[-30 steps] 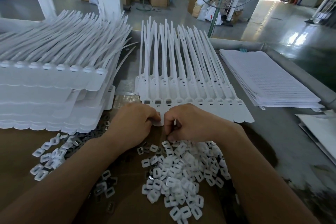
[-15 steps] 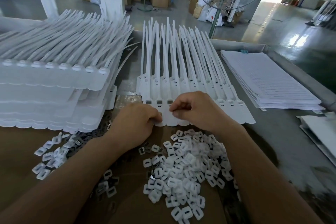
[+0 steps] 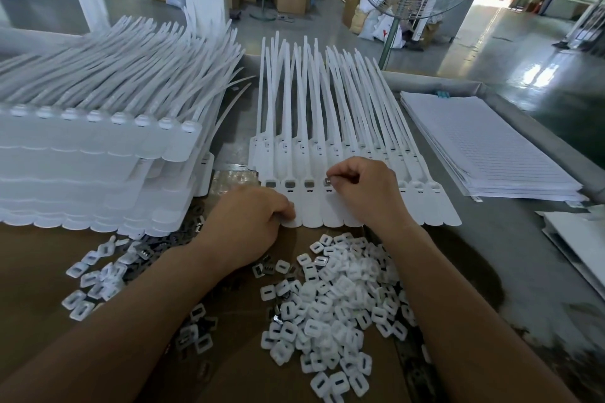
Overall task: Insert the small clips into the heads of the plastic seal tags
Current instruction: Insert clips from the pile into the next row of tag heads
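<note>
A row of white plastic seal tags (image 3: 330, 154) lies fanned out in front of me, heads toward me, tails pointing away. Three heads at the left of the row show small metal clips (image 3: 290, 184) seated in them. My right hand (image 3: 366, 193) pinches a small metal clip (image 3: 327, 181) at the fourth head. My left hand (image 3: 248, 222) rests curled on the near ends of the left tags, its fingertips pressing the tag edge. A heap of small white square caps (image 3: 330, 301) lies on brown cardboard between my forearms. Loose dark metal clips (image 3: 262, 270) lie beside it.
A tall stack of white seal tags (image 3: 98, 154) fills the left. More caps (image 3: 95, 281) lie scattered at the near left. A pile of white sheets (image 3: 487, 147) sits at the right, and another white sheet (image 3: 576, 239) at the far right edge. A fan stand (image 3: 389, 42) rises behind the table.
My right hand has moved away from my left hand, up and to the right, from the tags' near ends to the fourth head, now with a clip in its fingertips. My left hand stayed put.
</note>
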Motion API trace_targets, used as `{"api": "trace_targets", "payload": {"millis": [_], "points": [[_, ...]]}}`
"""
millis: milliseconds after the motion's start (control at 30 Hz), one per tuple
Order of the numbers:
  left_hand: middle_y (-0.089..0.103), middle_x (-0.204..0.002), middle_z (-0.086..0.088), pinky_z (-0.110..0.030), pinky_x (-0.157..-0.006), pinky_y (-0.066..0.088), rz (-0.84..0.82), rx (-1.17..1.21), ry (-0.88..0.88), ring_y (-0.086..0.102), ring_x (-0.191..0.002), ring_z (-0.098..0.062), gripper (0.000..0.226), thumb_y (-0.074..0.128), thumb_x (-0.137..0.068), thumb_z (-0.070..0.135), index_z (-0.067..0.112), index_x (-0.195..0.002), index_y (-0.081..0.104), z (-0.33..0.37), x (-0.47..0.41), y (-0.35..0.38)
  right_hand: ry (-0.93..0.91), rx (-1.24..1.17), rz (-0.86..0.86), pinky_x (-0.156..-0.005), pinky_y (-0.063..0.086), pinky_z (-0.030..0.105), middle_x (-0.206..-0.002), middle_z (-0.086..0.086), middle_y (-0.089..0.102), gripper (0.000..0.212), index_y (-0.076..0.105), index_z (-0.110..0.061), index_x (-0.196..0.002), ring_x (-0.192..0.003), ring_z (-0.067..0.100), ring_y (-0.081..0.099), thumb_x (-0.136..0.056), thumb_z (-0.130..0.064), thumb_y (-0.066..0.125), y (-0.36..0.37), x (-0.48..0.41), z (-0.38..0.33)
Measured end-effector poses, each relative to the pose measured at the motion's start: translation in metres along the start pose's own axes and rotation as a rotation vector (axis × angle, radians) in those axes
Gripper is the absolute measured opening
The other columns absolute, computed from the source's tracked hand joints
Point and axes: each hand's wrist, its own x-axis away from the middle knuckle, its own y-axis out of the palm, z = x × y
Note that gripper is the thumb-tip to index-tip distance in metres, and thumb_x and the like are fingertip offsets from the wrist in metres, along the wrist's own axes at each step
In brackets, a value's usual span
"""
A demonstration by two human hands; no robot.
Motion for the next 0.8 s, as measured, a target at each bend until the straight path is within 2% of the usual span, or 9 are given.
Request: {"api": "trace_targets", "payload": {"millis": [167,233,433,633,733,800], "points": [[0.067,-0.109,0.006,-0.016,-0.089,0.036,0.003,-0.018,0.006,0.059,-0.102,-0.009,0.029,0.049,-0.088,0.007,0.021,-0.102,0.071,0.0004,0.0004,-0.0007,0.015,0.067,-0.01,-0.078,0.042,0.016,-0.077,-0.015,0.06,0.012,0.07,-0.017,-0.092,-0.081,0.003,0.057,-0.086,-0.012,0.061,0.0055,-0.0008,0.0],[0.068,-0.109,0.006,-0.015,-0.088,0.035,0.005,-0.017,0.01,0.059,-0.101,-0.009,0.029,0.049,-0.089,0.007,0.021,-0.102,0.071,0.0017,0.0008,-0.0011,0.018,0.09,-0.011,-0.08,0.043,0.019,-0.081,-0.012,0.062,0.012,0.071,-0.017,-0.092,-0.083,0.005,0.057,-0.086,-0.013,0.062,0.0058,-0.0015,0.001],[0.068,-0.108,0.005,-0.013,-0.085,0.034,0.012,-0.023,0.025,0.06,-0.1,-0.01,0.029,0.05,-0.089,0.006,0.021,-0.102,0.07,0.0033,0.001,-0.0022,0.001,0.142,0.007,-0.076,0.041,0.018,-0.078,-0.014,0.057,0.011,0.07,-0.017,-0.093,-0.076,0.002,0.053,-0.084,-0.014,0.064,0.0065,-0.0037,0.0043],[0.07,-0.103,0.003,-0.017,-0.085,0.038,0.028,-0.009,0.026,0.061,-0.096,-0.013,0.028,0.051,-0.087,0.004,0.019,-0.099,0.072,0.0038,0.0022,-0.0032,-0.022,0.194,-0.011,-0.07,0.038,0.011,-0.091,-0.005,0.068,0.012,0.072,-0.016,-0.091,-0.077,0.002,0.054,-0.084,-0.013,0.063,0.0032,-0.0042,0.0037],[0.07,-0.1,0.002,-0.017,-0.083,0.039,0.03,-0.006,0.029,0.062,-0.092,-0.013,0.027,0.052,-0.087,0.004,0.018,-0.098,0.072,0.0038,0.0024,-0.0033,-0.031,0.204,-0.025,-0.074,0.038,0.011,-0.095,-0.002,0.07,0.014,0.073,-0.015,-0.093,-0.079,0.001,0.054,-0.085,-0.012,0.063,0.0003,-0.0031,0.003],[0.07,-0.1,0.002,-0.015,-0.081,0.037,0.031,-0.008,0.028,0.061,-0.091,-0.012,0.027,0.052,-0.087,0.005,0.019,-0.098,0.072,0.0037,0.0023,-0.0031,-0.029,0.2,-0.029,-0.071,0.037,0.004,-0.096,-0.002,0.071,0.015,0.074,-0.015,-0.095,-0.079,-0.001,0.054,-0.085,-0.012,0.063,-0.002,-0.0022,0.0029]]}}
